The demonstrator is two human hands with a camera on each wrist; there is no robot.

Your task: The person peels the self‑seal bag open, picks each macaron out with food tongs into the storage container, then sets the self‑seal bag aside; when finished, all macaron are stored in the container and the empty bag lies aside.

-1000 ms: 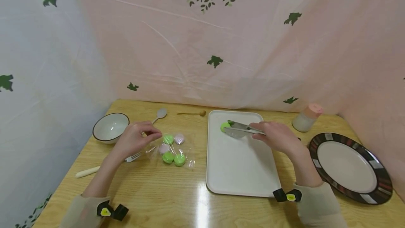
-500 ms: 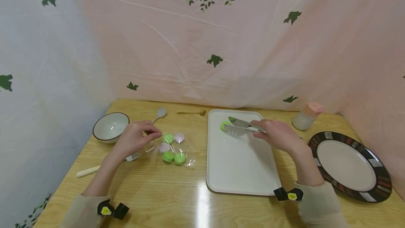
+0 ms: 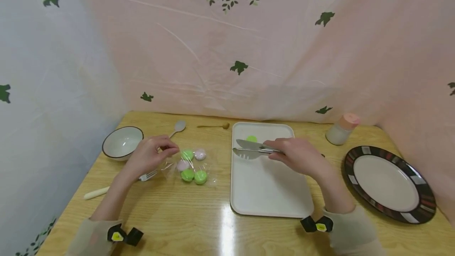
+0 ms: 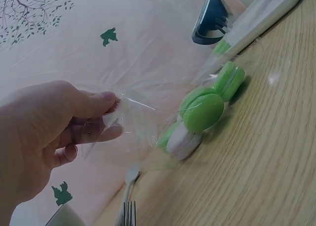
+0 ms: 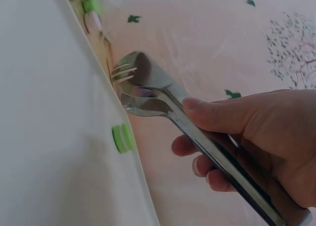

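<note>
My left hand (image 3: 151, 155) pinches the edge of a clear plastic bag (image 4: 140, 112) between thumb and fingers. Several green and pale pink macarons (image 3: 200, 177) lie in the bag, which rests on the table. Over the upper part of a white tray (image 3: 270, 192), my right hand (image 3: 300, 155) holds metal serving tongs (image 5: 170, 107). One tong end has fork-like prongs; nothing shows between the ends. A single green macaron (image 3: 251, 138) sits on the tray just beyond the tongs, partly covered by them in the head view.
A white bowl (image 3: 122, 142) and a grey spoon (image 3: 180, 125) stand at the left. A fork (image 3: 148, 176) and a cream handle (image 3: 96, 193) lie by my left arm. A small golden spoon (image 3: 213, 126) is at the back. Rightward are a pink-capped shaker (image 3: 342, 129) and a dark-rimmed plate (image 3: 387, 183).
My right hand has moved the tongs left and slightly nearer, away from the green macaron, which stays on the tray. The tong ends are closer together. My left hand keeps its hold on the bag.
</note>
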